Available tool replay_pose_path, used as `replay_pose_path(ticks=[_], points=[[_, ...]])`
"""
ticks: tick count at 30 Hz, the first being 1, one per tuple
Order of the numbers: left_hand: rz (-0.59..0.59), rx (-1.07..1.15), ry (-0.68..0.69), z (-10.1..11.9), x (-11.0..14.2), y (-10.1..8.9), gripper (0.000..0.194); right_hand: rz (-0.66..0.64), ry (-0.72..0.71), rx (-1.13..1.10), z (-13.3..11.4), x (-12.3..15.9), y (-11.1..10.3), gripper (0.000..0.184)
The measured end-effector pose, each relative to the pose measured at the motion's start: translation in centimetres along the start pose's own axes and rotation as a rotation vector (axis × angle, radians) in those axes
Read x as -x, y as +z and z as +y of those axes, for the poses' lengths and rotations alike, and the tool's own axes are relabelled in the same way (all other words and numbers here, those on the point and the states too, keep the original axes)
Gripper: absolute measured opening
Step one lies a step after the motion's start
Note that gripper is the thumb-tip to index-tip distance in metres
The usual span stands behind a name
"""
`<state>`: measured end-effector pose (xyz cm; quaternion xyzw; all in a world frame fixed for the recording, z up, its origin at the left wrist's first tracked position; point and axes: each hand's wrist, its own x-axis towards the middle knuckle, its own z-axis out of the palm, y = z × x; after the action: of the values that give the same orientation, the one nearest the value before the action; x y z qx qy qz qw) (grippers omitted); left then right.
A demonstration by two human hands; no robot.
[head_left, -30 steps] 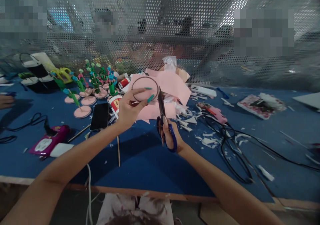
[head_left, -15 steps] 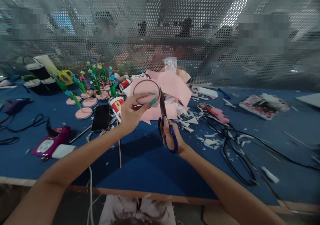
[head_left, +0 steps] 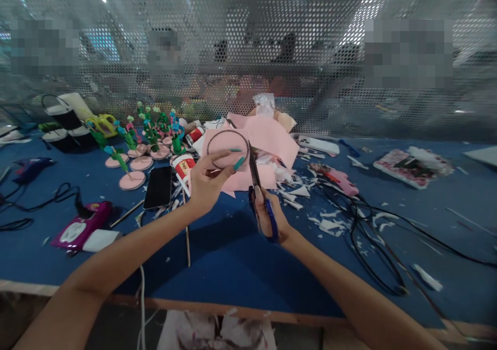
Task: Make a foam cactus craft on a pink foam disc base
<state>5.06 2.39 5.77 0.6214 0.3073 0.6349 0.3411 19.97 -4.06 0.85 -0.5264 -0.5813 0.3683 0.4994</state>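
Observation:
My left hand (head_left: 207, 181) pinches a piece of pink paper (head_left: 225, 142) between thumb and fingers. A dark circle is drawn on that paper. In my right hand (head_left: 275, 213) are scissors (head_left: 253, 166) with blue handles and dark blades, my fingers through the loops. The blades point up and away from me, right beside the circle's right edge; whether they touch the paper I cannot tell. Behind both hands lies a heap of larger pink sheets (head_left: 274, 137). A red and white paper cup (head_left: 183, 164) lies just behind my left wrist.
Green pipe-cleaner plants on pink round bases (head_left: 132, 180) stand at left, near a black phone (head_left: 158, 187). A purple device (head_left: 83, 228) and a blue glue gun (head_left: 33, 169) lie further left. White scraps (head_left: 330, 224) and a black cable (head_left: 355, 236) spread across the right.
A person's hand at the far left has gone from view, and a blue glue gun shows there. The view has shifted slightly. My hands keep their hold, and the scissor blades look closer together.

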Motion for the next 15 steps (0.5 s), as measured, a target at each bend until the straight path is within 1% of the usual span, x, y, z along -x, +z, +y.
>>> replay_pose_path(ticks=[4,9,15], points=[[0.008,0.028,-0.029,0.07,0.11,0.0,0.03,0.006,-0.11,0.105,-0.19,0.1,0.04,0.048],[-0.002,-0.001,-0.036,-0.13,0.3,-0.02,0.03,-0.033,-0.082,0.033,-0.66,0.09,0.13,0.052],[-0.004,-0.005,-0.041,-0.01,0.48,0.17,0.027,-0.038,-0.115,0.014,-0.89,0.06,-0.12,0.051]])
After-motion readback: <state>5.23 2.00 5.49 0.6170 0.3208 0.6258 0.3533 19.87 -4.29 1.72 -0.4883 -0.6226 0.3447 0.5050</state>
